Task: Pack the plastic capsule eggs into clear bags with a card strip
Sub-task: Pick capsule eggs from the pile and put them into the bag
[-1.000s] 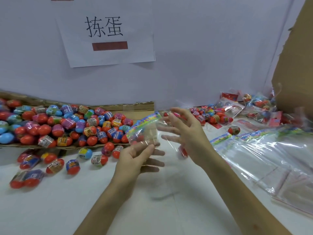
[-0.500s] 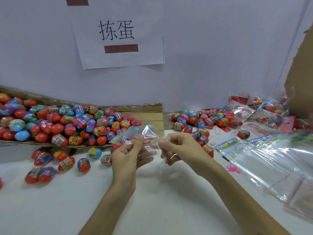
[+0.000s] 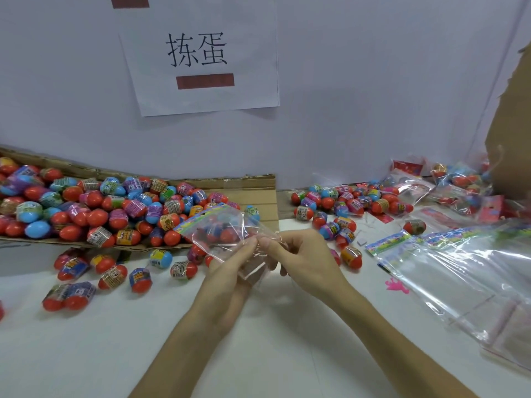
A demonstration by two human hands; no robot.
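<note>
Pinching the bag [image 3: 222, 225] with left hand [image 3: 230, 275] and right hand [image 3: 301, 261], fingertips almost meeting, eggs [image 3: 115, 209] just behind

even, bright light; glare on the stacked clear bags [image 3: 471, 271]; wide-angle bending at edges.
</note>
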